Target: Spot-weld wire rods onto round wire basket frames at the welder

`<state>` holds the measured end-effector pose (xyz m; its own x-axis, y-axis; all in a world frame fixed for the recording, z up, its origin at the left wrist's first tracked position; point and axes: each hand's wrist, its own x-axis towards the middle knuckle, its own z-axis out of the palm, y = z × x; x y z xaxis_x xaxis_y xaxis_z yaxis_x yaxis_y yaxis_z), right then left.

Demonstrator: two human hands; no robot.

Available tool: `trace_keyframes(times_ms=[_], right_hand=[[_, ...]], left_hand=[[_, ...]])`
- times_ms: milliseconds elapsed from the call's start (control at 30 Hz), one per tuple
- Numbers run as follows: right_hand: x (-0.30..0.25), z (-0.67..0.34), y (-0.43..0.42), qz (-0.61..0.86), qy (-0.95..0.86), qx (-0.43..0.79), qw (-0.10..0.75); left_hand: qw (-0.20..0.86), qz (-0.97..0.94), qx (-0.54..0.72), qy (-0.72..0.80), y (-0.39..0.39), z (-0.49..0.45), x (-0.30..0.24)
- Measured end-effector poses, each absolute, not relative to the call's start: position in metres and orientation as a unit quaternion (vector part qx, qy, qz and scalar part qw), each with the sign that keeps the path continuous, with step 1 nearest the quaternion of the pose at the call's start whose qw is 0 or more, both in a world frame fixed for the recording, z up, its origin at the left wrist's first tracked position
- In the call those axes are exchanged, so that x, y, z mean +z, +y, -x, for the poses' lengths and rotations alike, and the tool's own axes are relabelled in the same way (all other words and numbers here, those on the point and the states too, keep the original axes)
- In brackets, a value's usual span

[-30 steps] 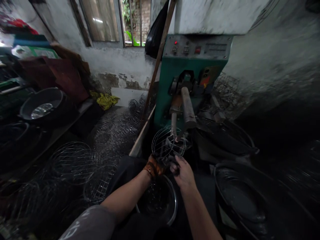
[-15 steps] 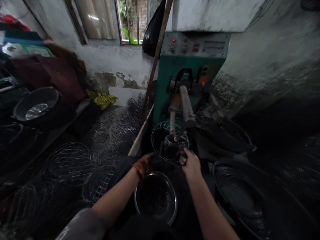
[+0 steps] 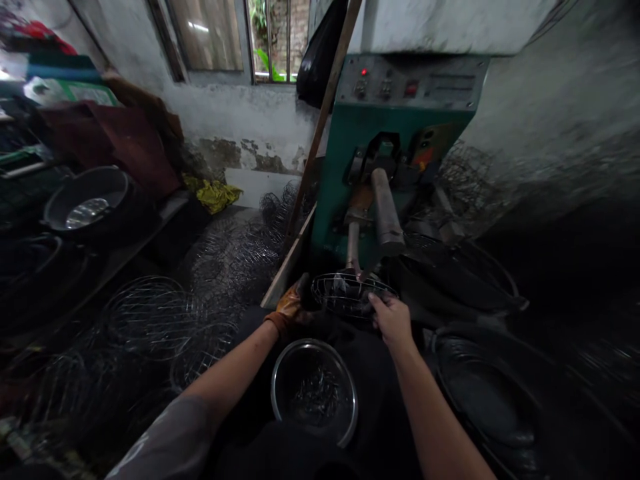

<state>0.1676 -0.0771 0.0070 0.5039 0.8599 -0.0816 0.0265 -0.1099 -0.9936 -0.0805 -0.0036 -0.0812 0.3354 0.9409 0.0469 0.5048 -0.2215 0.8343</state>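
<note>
A round wire basket [image 3: 327,300] sits tilted at the lower arm of a green spot welder [image 3: 325,200], just under the upper electrode arm [image 3: 387,210]. My right hand [image 3: 394,321] is closed on the basket's near right side, thumb and fingers pinching there. My left hand [image 3: 290,308], in an orange-brown glove with dark fingertips, is beside the basket's left rim; its fingers blend into the dark, so their grip is unclear. Below both hands, a shiny metal bowl [image 3: 275,387] in my lap holds many small metal pieces [image 3: 320,393].
Wire racks [image 3: 150,313] lie heaped on the floor at left. A wooden board [image 3: 290,257] stands beside the welder. Dark round pans [image 3: 480,387] are at right. On the left bench, a black pot [image 3: 53,213] holds shiny metal. A leaning pole [image 3: 320,133] rises near the window.
The wire basket has tipped from facing me to a flatter, edge-on angle. My left hand has risen slightly, and my right has shifted right with the basket. The whole view has also shifted a little.
</note>
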Motion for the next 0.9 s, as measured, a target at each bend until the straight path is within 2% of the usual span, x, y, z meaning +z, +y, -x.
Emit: trace_keyframes(times_ms=[400, 900], right_hand=[[0.0, -0.168, -0.069, 0.66, -0.34, 0.359, 0.566], [0.002, -0.167, -0.066, 0.657, -0.313, 0.369, 0.578]], left_hand=[[0.31, -0.735, 0.3, 0.524, 0.01, 0.047, -0.093], [0.338, -0.715, 0.334, 0.513, 0.007, 0.05, -0.095]])
